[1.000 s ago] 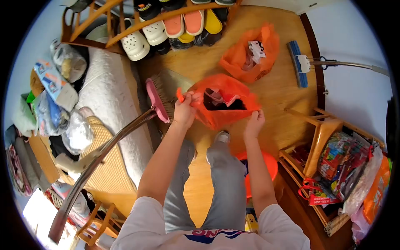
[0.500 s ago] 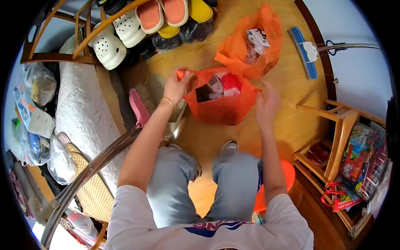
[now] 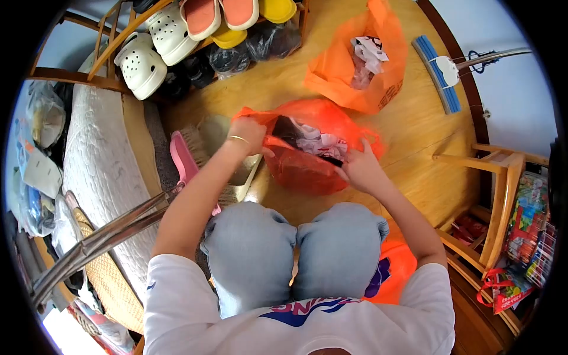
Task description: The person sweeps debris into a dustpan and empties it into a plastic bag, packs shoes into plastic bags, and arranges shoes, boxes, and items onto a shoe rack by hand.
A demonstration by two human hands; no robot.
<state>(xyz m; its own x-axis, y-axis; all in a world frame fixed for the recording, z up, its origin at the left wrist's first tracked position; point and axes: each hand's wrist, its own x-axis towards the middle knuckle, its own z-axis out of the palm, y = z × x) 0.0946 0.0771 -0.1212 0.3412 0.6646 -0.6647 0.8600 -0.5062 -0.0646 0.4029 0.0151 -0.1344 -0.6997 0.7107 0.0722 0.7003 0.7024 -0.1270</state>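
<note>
A red plastic bag [image 3: 307, 171] stands open on the wooden floor in front of my knees, with crumpled white and pink wrappers [image 3: 319, 142] inside. My left hand [image 3: 248, 135] is closed on the left side of its rim. At the right rim, my right hand [image 3: 361, 167] pinches the plastic between thumb and fingers. Just beyond lies a second, orange bag [image 3: 337, 65] with white crumpled plastic [image 3: 368, 56] in it. To the left of my left hand are a pink broom [image 3: 184, 158] and a dustpan [image 3: 241, 174].
A shoe rack [image 3: 127, 32] with white clogs [image 3: 141, 66] stands at the upper left. A blue sponge mop [image 3: 438, 74] leans by the right wall. Wooden chair frames [image 3: 503, 201] are at the right, an orange-red bin [image 3: 399, 272] beside my right knee, a mattress [image 3: 97, 160] at the left.
I have lowered into a crouch, my knees coming up close to the bag. My right hand, blurred near the rim before, now grips it; the wrappers inside have shifted.
</note>
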